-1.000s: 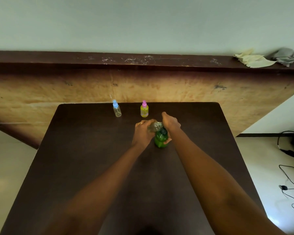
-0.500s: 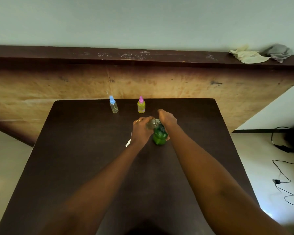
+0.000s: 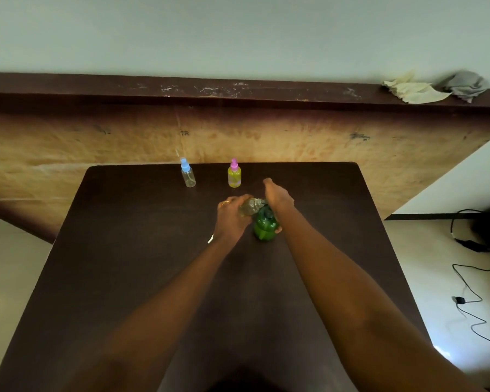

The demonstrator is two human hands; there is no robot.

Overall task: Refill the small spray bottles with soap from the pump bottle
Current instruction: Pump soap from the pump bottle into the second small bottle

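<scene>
A green pump bottle stands on the dark table, just past its middle. My right hand rests on top of its pump head. My left hand holds a small clear spray bottle, tilted with its mouth against the pump's nozzle. At the table's far edge stand two more spray bottles: a clear one with a blue cap and a yellow-filled one with a pink cap. A small white piece lies by my left wrist.
A wooden panel with a dark ledge rises behind the table. Two crumpled cloths lie on the ledge at the right. Black cables trail over the floor to the right of the table.
The view has shifted slightly. My hands stay on the pump bottle and the small clear bottle; my right hand sits a little lower on the pump head.
</scene>
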